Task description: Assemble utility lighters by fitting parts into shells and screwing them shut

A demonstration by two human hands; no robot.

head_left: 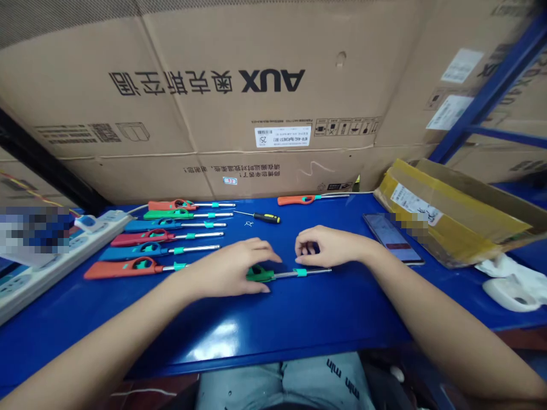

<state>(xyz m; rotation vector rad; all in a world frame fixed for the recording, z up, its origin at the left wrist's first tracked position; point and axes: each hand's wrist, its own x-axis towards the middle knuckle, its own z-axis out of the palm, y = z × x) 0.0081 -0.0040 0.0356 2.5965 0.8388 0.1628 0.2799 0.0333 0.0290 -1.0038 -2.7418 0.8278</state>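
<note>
A green gas lighter (262, 274) with a long metal barrel lies on the blue table, its barrel pointing right. My left hand (235, 266) is over its handle, thumb and fingers spread on either side of it; the rear of the handle is hidden beneath the palm. Just above the barrel's tip is my right hand (322, 246), fingers loosely curled and nothing visible in them. To the left, several similar lighters in orange, green, blue and red form a column, including a red lighter (143, 237). A black and yellow screwdriver (267, 218) lies beyond my hands.
An orange lighter (296, 200) lies at the back. On the right are a phone (393, 239), an open yellow-taped carton (453, 210) and a white object (506, 292). A power strip (70, 256) runs along the left. Behind stands a large cardboard box (205, 119).
</note>
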